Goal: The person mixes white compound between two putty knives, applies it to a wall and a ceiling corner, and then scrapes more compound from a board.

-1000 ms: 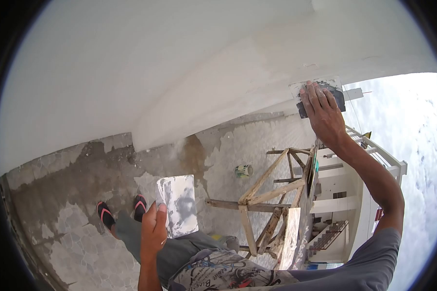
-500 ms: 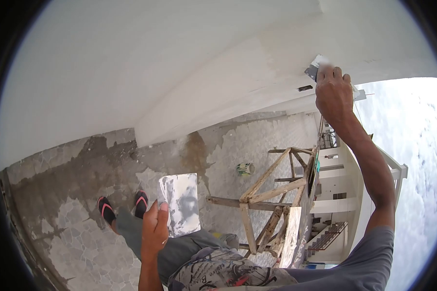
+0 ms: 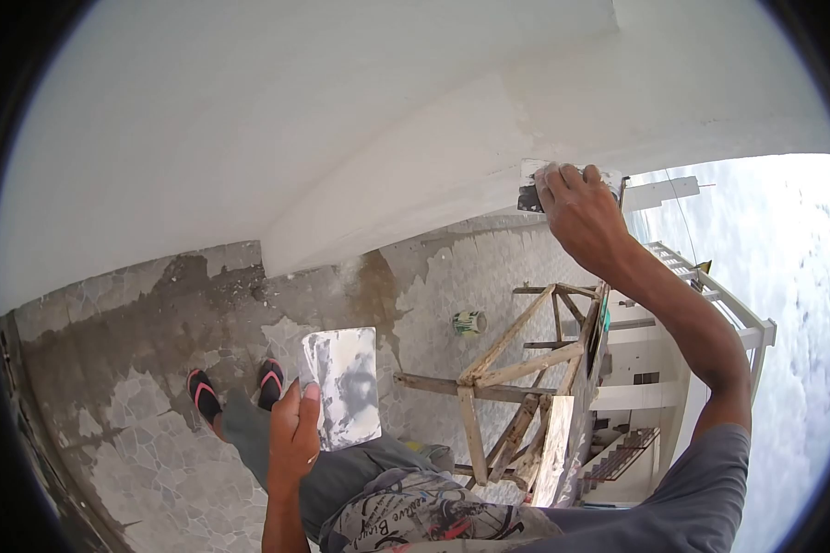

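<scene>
My right hand [image 3: 576, 214] is raised and grips a putty scraper [image 3: 530, 187], pressing its blade against the lower edge of the white wall [image 3: 452, 157]. The scraper is mostly hidden behind my fingers. My left hand [image 3: 292, 441] is held low near my waist and holds a flat metal plate [image 3: 343, 385] smeared with white and grey putty, its face turned up toward me.
A wooden trestle scaffold [image 3: 503, 369] stands below to the right. A small paint can [image 3: 468, 322] sits on the patchy stone-pattern floor [image 3: 148, 369]. My feet in flip-flops [image 3: 235, 392] are below. Buildings and sky lie at right.
My right hand swept the scraper up the wall, then came back down and left along the wall's lower edge. The left hand and plate stayed still.
</scene>
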Demonstrator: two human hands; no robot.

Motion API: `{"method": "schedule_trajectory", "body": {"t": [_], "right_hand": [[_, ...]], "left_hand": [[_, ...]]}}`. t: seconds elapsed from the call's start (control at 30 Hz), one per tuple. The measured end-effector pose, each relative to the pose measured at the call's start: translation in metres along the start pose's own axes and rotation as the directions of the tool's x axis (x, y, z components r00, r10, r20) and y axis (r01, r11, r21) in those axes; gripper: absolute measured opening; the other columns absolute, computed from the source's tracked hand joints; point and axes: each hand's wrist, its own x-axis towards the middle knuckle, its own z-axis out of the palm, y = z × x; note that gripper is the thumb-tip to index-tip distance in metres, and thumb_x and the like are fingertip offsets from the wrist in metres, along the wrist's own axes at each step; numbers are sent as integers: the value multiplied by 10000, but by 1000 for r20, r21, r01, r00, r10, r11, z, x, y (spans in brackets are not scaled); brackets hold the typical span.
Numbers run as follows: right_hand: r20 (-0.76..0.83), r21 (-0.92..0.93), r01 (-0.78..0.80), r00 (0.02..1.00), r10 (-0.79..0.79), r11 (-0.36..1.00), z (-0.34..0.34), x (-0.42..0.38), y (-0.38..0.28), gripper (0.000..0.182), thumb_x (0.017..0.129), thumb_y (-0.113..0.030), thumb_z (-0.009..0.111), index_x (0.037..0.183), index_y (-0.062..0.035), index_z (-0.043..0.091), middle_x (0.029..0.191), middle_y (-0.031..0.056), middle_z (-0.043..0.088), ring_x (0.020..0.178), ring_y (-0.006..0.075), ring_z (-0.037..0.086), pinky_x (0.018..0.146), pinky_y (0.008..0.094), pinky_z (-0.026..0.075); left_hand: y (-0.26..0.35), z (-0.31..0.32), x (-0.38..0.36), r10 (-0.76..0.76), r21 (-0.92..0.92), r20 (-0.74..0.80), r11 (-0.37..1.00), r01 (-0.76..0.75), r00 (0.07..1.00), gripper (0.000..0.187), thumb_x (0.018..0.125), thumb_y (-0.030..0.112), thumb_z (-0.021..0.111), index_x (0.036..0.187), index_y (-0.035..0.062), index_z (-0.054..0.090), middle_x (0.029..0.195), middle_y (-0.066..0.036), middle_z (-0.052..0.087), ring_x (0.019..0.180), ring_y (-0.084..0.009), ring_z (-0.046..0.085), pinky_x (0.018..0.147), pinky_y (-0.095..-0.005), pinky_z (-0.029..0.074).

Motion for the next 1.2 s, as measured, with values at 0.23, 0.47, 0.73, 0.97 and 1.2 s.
{"method": "schedule_trajectory", "body": {"t": [0.23,0.47,0.73,0.97,1.2], "right_hand": [[-112,-182,-54,993,34,982,19,9,21,516,901,-96,527,1387,65,463,1397,206,486,1247,280,491,1027,407,393],[-96,-294,-2,995,-27,956,62,-11,7,540,932,-144,471,1428,61,412,1456,231,420,1336,306,417,1070,420,360],[-91,-213,-290,957,277,933,2,-1,4,510,855,-96,579,1308,124,497,1284,235,534,1124,294,533,899,392,456],[16,-124,-88,996,91,988,19,19,-11,339,851,-111,577,1128,80,627,1161,189,594,1084,275,547,902,402,456],[-152,-60,-31,988,21,998,-6,2,6,342,857,-105,575,1156,54,627,1154,165,616,1095,248,553,886,393,455]], "left_hand": [[6,0,0,11,-11,11,1000,-11,1000,253,1026,186,476,910,-31,536,625,13,394,615,-66,334,532,-277,284],[13,4,-1,-5,-46,-5,999,4,1000,259,1025,187,472,903,-33,535,627,17,384,616,-59,334,533,-279,284],[16,0,-2,0,9,22,1000,0,1000,271,1028,193,466,879,-25,526,619,20,391,608,-54,330,530,-278,288],[14,0,-3,-19,11,17,1000,18,1000,286,1028,213,464,993,-51,569,632,14,445,616,-53,365,540,-274,312],[18,1,-3,-2,16,13,1000,1,1000,307,1030,214,450,1079,-58,585,668,-7,519,636,-60,407,570,-274,350]]}}
